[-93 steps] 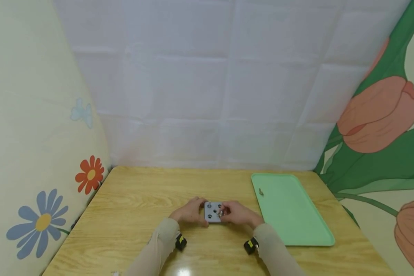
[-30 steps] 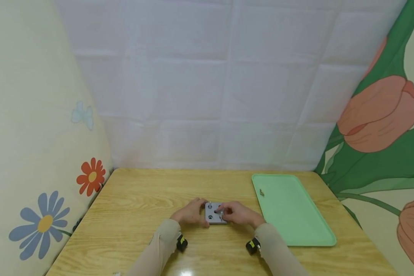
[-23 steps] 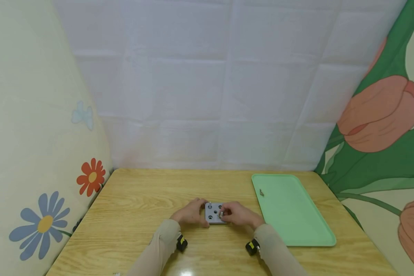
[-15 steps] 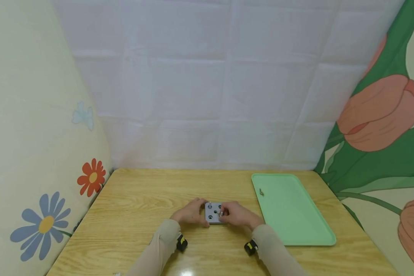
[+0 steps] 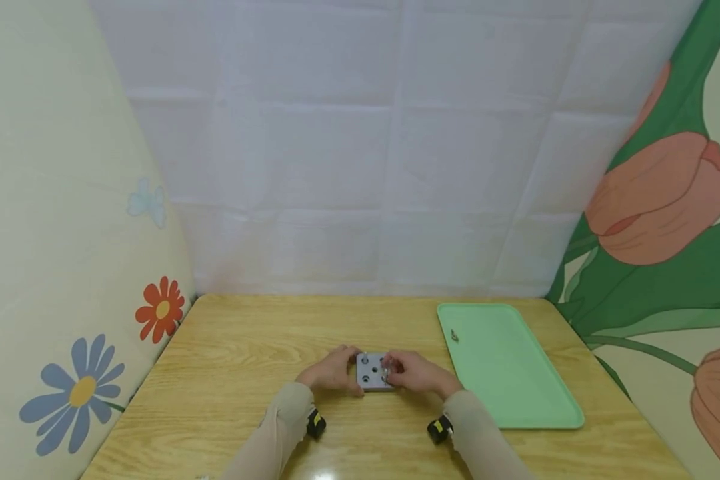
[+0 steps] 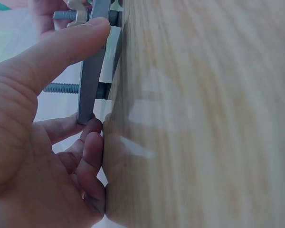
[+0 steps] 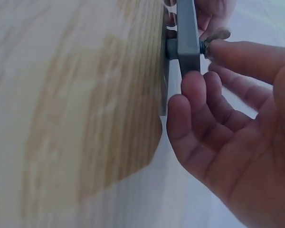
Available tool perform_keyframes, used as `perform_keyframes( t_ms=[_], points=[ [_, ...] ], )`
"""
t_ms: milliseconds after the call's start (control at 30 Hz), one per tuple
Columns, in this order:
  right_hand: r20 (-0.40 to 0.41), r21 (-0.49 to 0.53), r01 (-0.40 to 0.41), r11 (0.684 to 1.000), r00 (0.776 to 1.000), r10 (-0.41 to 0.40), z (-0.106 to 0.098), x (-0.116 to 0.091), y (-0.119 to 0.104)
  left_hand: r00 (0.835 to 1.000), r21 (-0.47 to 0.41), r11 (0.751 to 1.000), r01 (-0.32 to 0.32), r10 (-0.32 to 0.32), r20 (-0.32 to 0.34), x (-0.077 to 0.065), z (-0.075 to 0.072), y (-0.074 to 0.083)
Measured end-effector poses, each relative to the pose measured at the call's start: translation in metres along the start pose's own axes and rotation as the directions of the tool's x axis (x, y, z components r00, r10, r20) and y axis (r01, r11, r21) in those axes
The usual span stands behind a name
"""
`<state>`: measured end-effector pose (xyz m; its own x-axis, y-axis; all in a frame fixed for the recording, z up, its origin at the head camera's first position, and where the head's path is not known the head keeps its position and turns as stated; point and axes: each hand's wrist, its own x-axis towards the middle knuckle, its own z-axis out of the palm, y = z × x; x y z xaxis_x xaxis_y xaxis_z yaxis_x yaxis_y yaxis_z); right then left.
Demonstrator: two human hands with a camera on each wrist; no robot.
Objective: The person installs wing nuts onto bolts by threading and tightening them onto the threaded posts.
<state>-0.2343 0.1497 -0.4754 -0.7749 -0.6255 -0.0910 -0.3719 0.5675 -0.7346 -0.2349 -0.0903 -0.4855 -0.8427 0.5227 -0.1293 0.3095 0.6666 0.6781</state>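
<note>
A grey metal plate (image 5: 370,373) with several holes lies between the two hands on the table. My left hand (image 5: 331,371) grips its left edge, thumb on the near side and fingers round the far side. Threaded bolts (image 6: 61,88) stick out through the plate, their heads towards the table in the left wrist view. On the near right bolt sits a wing nut (image 7: 219,35). My right hand (image 5: 419,372) pinches that wing nut between thumb and index finger, its other fingertips at the plate's edge. The right fingers partly hide the nut.
To the right lies a light green tray (image 5: 516,373), with a small brass-coloured piece (image 5: 454,335) near its left rim. A small pale object (image 5: 203,477) shows at the table's near edge. White cloth (image 5: 336,200) hangs behind the wooden table.
The right thumb and index finger have repeatedly shifted at the wing nut, the index stretching out and curling back. The left hand and plate have stayed nearly in place.
</note>
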Motion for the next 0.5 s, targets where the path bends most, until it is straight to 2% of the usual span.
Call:
perform_keyframes(
  t_ms=[267,500],
  points=[
    [0.005,0.002,0.012,1.000,1.000,-0.012,0.0012,-0.0006,-0.0055,1.000,-0.016,1.000,0.011,-0.011,-0.001,0.0001,0.0015,-0.0030],
    [-0.019,-0.033,-0.019,0.999,1.000,0.018,0.0041,0.0018,-0.0046,1.000,-0.025,1.000,0.015,-0.015,0.004,0.0008,0.0014,-0.0037]
  ],
)
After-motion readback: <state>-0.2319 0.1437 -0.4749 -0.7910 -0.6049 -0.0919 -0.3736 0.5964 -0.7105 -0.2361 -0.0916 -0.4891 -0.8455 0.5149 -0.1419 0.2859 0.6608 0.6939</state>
